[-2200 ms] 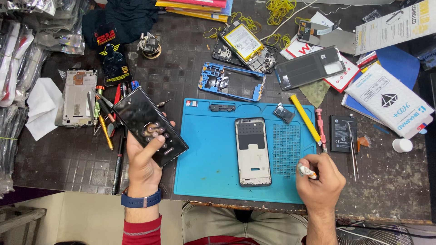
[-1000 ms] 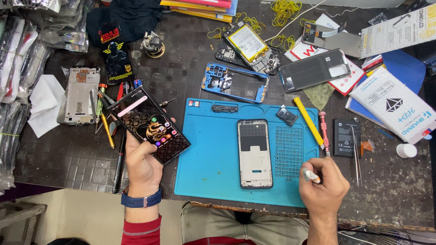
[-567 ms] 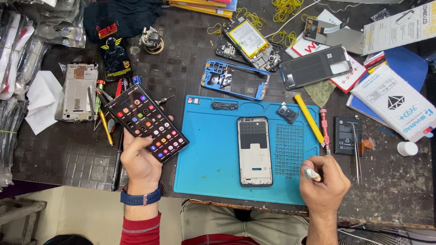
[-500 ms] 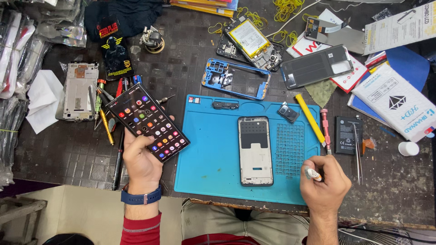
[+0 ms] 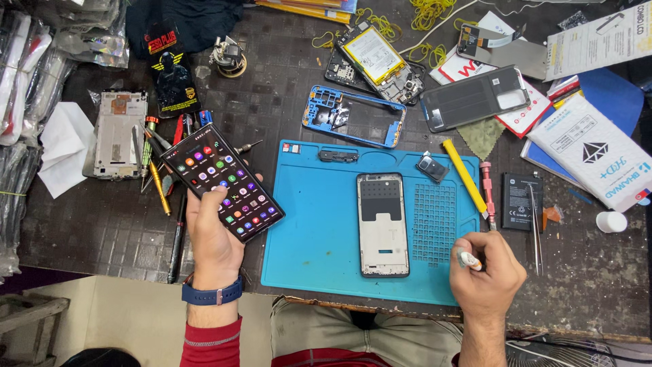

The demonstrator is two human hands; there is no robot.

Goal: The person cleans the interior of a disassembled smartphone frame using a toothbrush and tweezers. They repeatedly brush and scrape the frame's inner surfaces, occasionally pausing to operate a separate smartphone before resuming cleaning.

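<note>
— Phone first: where is it?

— In my left hand (image 5: 216,234). I grip the black smartphone (image 5: 223,182) from below, fingers wrapped round its near end, screen lit with rows of coloured icons and facing up. It is tilted, its far end pointing far-left, held above the dark worktop (image 5: 102,224) just left of the blue mat (image 5: 312,231).

— And your right hand?

— My right hand (image 5: 487,275) is curled nearly shut round a small white object with an orange mark (image 5: 468,259), pinched between thumb and fingers. It rests at the near right corner of the mat.

— What lies on the mat?

— A grey phone frame (image 5: 383,224), flat, lengthwise near to far, about the middle. Just far-right of it sits a small black camera part (image 5: 432,168), and a yellow pry tool (image 5: 464,177) lies slanted along the mat's right edge, with a red-handled screwdriver (image 5: 486,197) beside it.

— Beyond the mat?

— A blue phone frame (image 5: 353,115) lies far of it, and a dark back cover (image 5: 475,98) to the right. A flat black battery (image 5: 521,201) lies right of the screwdriver. On the left, loose screwdrivers (image 5: 157,183) lie beside a silver frame (image 5: 115,134).
</note>
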